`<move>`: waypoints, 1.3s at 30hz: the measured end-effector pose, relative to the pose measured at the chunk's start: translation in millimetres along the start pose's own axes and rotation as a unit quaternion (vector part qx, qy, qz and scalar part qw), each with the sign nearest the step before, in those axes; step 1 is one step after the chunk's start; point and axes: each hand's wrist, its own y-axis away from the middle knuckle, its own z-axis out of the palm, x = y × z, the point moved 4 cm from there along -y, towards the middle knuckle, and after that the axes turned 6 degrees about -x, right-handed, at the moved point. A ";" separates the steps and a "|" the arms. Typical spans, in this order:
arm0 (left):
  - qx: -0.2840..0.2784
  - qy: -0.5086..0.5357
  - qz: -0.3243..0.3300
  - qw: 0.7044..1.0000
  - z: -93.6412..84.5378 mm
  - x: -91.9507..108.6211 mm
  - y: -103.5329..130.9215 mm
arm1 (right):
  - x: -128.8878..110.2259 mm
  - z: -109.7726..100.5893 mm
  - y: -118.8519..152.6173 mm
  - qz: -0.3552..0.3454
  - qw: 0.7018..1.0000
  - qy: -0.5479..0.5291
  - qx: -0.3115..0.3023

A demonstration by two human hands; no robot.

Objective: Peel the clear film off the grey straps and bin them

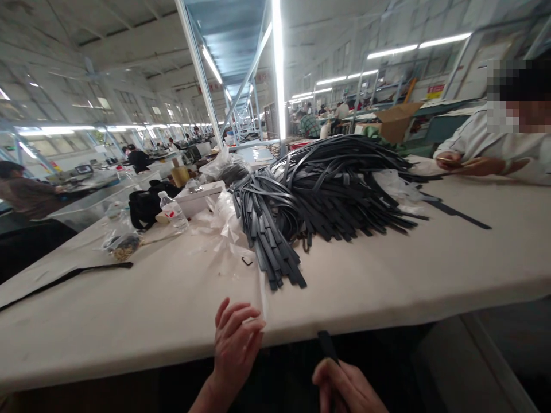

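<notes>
My right hand [344,385] is closed around a flat black strap [329,346] just off the table's front edge, and the strap's end sticks up past the thumb. The rest of that strap is hidden by the hand and the dark background. At the edge of the cloth-covered table [172,321], my left hand [237,338] is raised with its fingers apart and slightly bent, holding nothing. Beyond both hands lies a large heap of similar black straps [275,246]. A small black bent piece [247,261] rests on the cloth near the heap.
On the left are a clear plastic bottle [172,211], a white box [200,198], a bag of small parts [123,246] and a long black strip [64,280]. Crumpled plastic [224,221] lies beside the heap. Across the table at right, a person [516,146] handles something thin.
</notes>
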 end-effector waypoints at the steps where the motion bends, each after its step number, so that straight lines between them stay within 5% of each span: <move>1: 0.004 0.026 -0.008 1.000 0.3 8.7 8.3 | -8.5 8.4 -4.1 0.001 1.000 -0.015 -0.019; 5: 0.021 0.219 -0.185 0.958 9.0 26.4 38.5 | -36.8 41.5 -24.2 -0.022 0.989 -0.101 -0.107; 9: 0.047 0.446 -0.408 0.795 32.3 31.9 68.9 | -46.8 65.0 -49.7 -0.027 0.979 -0.143 -0.146; 11: 0.055 0.516 -0.460 0.721 42.0 34.3 79.6 | -48.3 72.0 -61.6 -0.024 0.981 -0.137 -0.136; 13: 0.045 0.543 -0.486 0.683 46.2 34.1 86.9 | -50.2 75.5 -70.3 -0.022 0.985 -0.127 -0.115; 18: -0.088 0.541 -0.473 0.690 37.3 22.3 87.5 | -57.8 68.4 -74.4 -0.044 0.996 -0.059 -0.053; 25: -0.285 0.463 -0.431 0.720 40.1 3.4 54.3 | -62.3 54.1 -70.3 -0.085 0.992 0.094 -0.015; 33: -0.226 0.553 -0.511 0.618 63.6 -2.4 46.1 | -55.7 38.5 -40.9 -0.080 0.991 0.104 -0.034; 39: -0.094 0.640 -0.555 0.523 79.2 8.8 43.8 | -14.5 53.4 9.1 0.077 0.982 0.054 -0.162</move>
